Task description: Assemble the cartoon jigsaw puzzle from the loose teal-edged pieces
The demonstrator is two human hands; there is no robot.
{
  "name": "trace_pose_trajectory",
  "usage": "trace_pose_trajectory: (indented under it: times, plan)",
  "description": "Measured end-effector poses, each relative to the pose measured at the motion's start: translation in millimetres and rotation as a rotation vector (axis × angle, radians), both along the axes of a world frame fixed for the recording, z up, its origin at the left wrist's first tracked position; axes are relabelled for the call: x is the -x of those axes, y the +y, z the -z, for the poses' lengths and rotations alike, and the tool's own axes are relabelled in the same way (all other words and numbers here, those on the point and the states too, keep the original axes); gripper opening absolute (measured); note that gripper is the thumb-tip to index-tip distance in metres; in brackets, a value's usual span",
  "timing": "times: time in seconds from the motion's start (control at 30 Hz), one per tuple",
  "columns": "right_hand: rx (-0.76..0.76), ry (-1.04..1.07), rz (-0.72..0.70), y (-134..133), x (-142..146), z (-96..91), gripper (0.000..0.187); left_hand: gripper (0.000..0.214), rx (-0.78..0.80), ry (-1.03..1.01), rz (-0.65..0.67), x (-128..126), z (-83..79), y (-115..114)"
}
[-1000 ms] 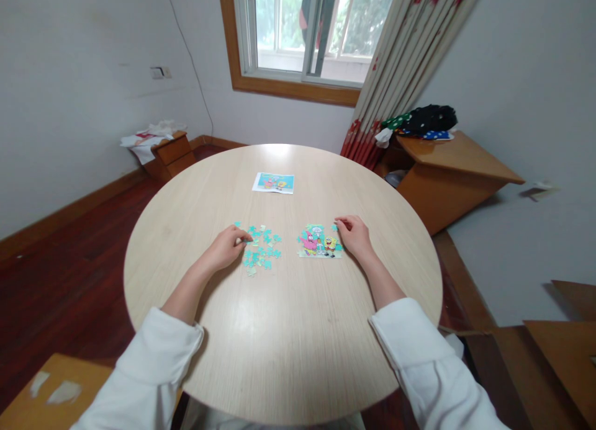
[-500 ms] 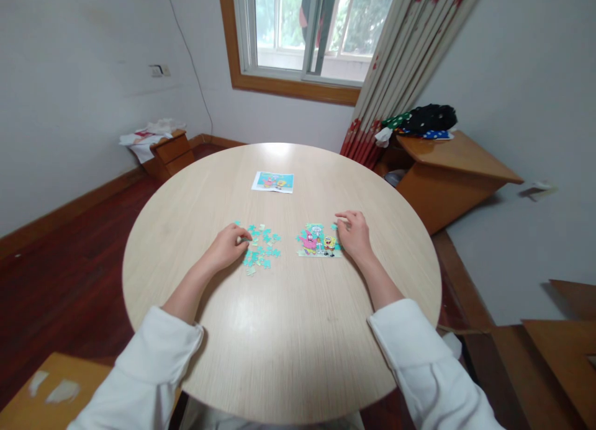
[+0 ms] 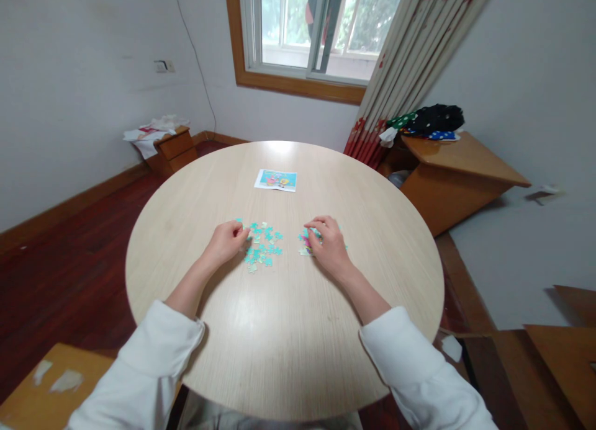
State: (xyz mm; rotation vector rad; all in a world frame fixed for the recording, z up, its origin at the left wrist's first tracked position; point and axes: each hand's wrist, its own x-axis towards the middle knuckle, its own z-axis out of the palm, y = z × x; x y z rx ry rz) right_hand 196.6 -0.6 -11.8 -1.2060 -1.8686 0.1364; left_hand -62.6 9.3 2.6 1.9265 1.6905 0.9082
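Observation:
My left hand [image 3: 226,241] rests on the round wooden table [image 3: 279,337] at the left edge of a scatter of several loose turquoise puzzle pieces [image 3: 264,249]. Its fingers are curled and pinched on a piece there. My right hand [image 3: 328,245] lies over a small, partly built cartoon puzzle [image 3: 304,244] and hides most of it. Those fingers are bent down and close together, and whatever they hold is hidden. A printed picture of the puzzle [image 3: 275,180] lies farther back on the table.
A low wooden cabinet [image 3: 456,169] with dark clothes on top stands at the right by a curtain [image 3: 400,64]. A small wooden drawer unit [image 3: 173,147] with papers sits at the left wall. Cardboard [image 3: 28,399] lies at the lower left, and more at the lower right.
My right hand has moved left from the puzzle's right edge to lie over the puzzle. My left hand has stayed at the loose pieces. The view has shifted slightly.

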Motion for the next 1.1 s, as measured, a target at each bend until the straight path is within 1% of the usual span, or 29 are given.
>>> trace_pose_trajectory:
  times: [0.13, 0.23, 0.33, 0.43, 0.57, 0.67, 0.77, 0.97, 1.1]
  plan:
    - [0.053, -0.114, -0.222, -22.4, 42.8, 4.1, 0.019, 0.033, -0.002, -0.004, 0.007, 0.2, 2.3, 1.3]
    - [0.059, -0.246, -0.325, -35.2, 65.8, 8.0, 0.02, 0.033, -0.002, -0.004, 0.012, 0.4, 3.6, 2.2]
    - [0.066, -0.367, -0.387, -40.9, 76.5, 11.0, 0.023, 0.033, -0.008, -0.007, 0.004, 1.0, 3.8, 2.6]
    - [0.071, -0.414, -0.414, -40.9, 77.7, 12.2, 0.022, 0.033, -0.012, -0.01, 0.0, 1.5, 3.7, 2.6]
    - [0.086, -0.379, -0.428, -38.0, 74.0, 12.6, 0.018, 0.034, -0.01, -0.009, 0.002, 1.3, 3.9, 2.1]
    - [0.116, -0.37, -0.437, -37.3, 72.4, 11.8, 0.02, 0.034, -0.006, -0.003, 0.001, 0.5, 3.2, 1.6]
    - [0.134, -0.414, -0.455, -38.6, 72.4, 8.5, 0.024, 0.033, -0.003, 0.002, 0.005, -0.3, 1.8, 1.4]
    - [0.198, -0.462, -0.451, -41.5, 72.0, -2.9, 0.016, 0.033, 0.001, 0.003, 0.016, -0.8, 0.1, 1.4]
    - [0.213, -0.494, -0.461, -42.9, 71.8, -6.5, 0.015, 0.033, 0.002, -0.002, 0.024, -1.2, 0.0, 1.1]
